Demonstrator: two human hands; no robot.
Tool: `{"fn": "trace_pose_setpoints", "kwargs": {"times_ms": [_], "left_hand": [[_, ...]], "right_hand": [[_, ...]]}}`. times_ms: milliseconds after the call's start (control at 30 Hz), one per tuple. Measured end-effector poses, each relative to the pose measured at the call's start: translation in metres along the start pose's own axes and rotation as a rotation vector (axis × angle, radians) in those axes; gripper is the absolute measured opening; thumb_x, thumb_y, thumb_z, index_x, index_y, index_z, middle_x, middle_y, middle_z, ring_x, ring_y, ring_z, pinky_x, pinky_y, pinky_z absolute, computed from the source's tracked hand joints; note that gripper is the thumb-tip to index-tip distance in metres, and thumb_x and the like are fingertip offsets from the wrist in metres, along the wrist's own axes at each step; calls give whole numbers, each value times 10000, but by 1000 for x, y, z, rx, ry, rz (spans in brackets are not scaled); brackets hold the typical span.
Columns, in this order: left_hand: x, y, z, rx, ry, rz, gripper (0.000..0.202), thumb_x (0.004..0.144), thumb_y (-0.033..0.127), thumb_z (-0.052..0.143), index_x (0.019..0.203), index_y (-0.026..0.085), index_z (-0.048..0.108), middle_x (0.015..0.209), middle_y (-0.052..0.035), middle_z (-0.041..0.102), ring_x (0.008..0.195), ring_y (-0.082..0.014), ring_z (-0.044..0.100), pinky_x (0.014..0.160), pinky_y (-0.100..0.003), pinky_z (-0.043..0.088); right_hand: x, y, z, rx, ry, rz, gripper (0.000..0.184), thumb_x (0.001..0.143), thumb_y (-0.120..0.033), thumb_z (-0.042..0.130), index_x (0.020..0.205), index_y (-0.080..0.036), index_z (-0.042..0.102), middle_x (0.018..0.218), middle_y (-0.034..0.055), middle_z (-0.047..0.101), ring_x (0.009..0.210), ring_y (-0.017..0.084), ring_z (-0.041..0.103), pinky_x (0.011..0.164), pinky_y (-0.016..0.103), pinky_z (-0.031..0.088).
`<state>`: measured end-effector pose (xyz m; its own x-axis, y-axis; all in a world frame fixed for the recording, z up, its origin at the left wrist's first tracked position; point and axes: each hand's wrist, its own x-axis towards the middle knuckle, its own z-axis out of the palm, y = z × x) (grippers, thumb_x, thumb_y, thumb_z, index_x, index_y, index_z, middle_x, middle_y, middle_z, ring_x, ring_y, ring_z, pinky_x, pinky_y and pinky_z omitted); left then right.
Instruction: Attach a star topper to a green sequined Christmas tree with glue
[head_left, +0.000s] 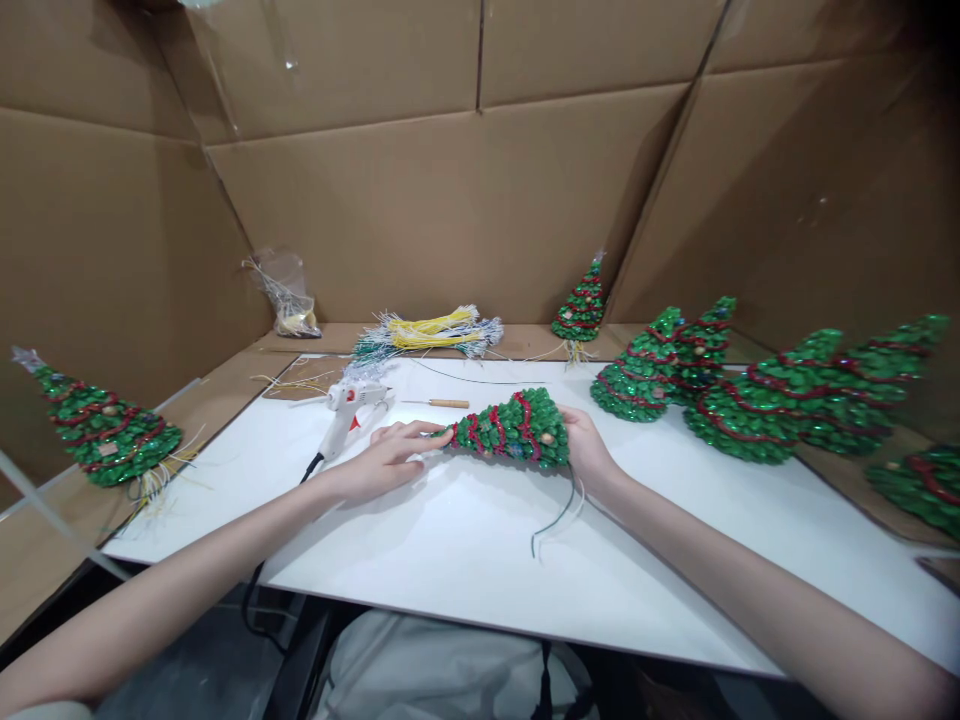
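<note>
A small green Christmas tree (517, 432) with red garland and tiny ornaments lies on its side above the white tabletop, tip pointing left. At its base, my right hand (583, 446) is closed round the wide end; most of its fingers are hidden behind the tree. My left hand (394, 455) has its fingertips on the narrow tip, partly covering it. A dark green wire (553, 522) and a pale wire hang from the base toward me. Left of the tree, a white hot glue gun (345, 410) rests near my left hand, and a wooden-handled awl (448, 403) lies behind it.
Wire bundles in yellow, white and green (431, 332) lie along the back edge. A plastic bag (289, 300) stands at the back left. Decorated trees stand at left (105, 430), back (580, 305) and right (757, 405). Cardboard walls (450, 220) enclose the white table (450, 550).
</note>
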<state>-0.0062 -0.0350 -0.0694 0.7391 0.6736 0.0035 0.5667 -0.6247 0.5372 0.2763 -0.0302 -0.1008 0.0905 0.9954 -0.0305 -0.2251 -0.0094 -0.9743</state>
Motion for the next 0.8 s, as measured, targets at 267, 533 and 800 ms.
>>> {"fn": "trace_pose_setpoints", "kwargs": {"times_ms": [267, 533, 800], "left_hand": [[-5, -11, 1, -118, 78, -5, 520, 923, 291, 436, 1430, 280, 323, 1484, -38, 341, 1343, -226, 326, 1118, -412, 259], [-10, 3, 0, 144, 150, 90, 471, 932, 203, 379, 1395, 286, 386, 1395, -55, 450, 1273, -228, 400, 1055, -400, 329], [-7, 8, 5, 472, 134, 113, 494, 905, 159, 370, 1390, 247, 372, 1302, -101, 494, 1124, -250, 472, 972, -439, 317]], "right_hand": [[0, -6, -3, -52, -68, -19, 135, 448, -157, 589, 564, -166, 656, 474, -34, 594, 416, 125, 516, 405, 229, 441], [6, -2, -7, -110, -68, -64, 96, 445, -173, 576, 524, -174, 631, 467, -26, 585, 467, 154, 553, 439, 249, 460], [4, -1, -5, -60, -58, -34, 134, 450, -149, 567, 548, -176, 654, 508, -24, 615, 482, 143, 563, 451, 227, 460]]}}
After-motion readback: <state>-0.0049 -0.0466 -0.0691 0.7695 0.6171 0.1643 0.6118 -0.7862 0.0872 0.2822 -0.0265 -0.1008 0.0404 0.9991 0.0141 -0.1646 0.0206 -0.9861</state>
